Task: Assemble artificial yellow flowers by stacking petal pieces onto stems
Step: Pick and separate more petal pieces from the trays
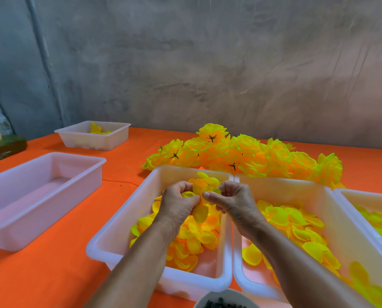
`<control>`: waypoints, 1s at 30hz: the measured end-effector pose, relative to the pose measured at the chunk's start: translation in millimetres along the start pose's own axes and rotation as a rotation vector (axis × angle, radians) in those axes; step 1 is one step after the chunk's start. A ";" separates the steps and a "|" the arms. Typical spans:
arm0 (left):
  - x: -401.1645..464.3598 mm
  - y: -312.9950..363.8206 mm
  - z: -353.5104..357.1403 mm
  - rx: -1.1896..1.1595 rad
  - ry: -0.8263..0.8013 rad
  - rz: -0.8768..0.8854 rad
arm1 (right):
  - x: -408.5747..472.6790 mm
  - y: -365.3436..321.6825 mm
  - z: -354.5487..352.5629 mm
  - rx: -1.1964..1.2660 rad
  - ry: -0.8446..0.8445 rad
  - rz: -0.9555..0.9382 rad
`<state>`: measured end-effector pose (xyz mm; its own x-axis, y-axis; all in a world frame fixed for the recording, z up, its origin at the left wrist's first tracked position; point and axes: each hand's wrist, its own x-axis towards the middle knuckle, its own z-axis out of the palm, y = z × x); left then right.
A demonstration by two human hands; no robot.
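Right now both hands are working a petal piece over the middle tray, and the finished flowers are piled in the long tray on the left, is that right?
Not quite. The long left tray holds no flowers. The head view shows the finished flowers piled on the orange cloth behind the trays. Both hands, left and right, do work a petal piece over the middle tray.

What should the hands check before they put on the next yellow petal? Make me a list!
1. Left hand holds the petal piece: ok.
2. Right hand pinches it too: ok.
3. Stem inside the grip: cannot tell, fingers hide it.
4. More petals ready in the middle bin: ok.
5. Room on the finished flower pile behind the bins: ok.
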<state>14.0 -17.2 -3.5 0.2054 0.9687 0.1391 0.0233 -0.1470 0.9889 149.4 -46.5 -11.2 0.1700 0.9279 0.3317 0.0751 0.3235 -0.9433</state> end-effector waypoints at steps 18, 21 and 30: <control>-1.1 3.4 1.0 -0.022 -0.116 -0.002 | 1.6 -1.4 0.8 0.084 0.108 -0.006; -1.4 -1.5 2.3 0.044 -0.164 0.010 | 1.5 -1.6 -0.1 0.103 0.110 0.000; 0.8 -0.2 2.4 -0.046 -0.136 -0.050 | 0.4 -3.8 0.2 0.092 0.071 0.000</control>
<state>16.5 -16.8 -3.7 0.3358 0.9382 0.0839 -0.0070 -0.0866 0.9962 149.1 -47.3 -7.4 0.2390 0.9136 0.3290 -0.0146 0.3422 -0.9395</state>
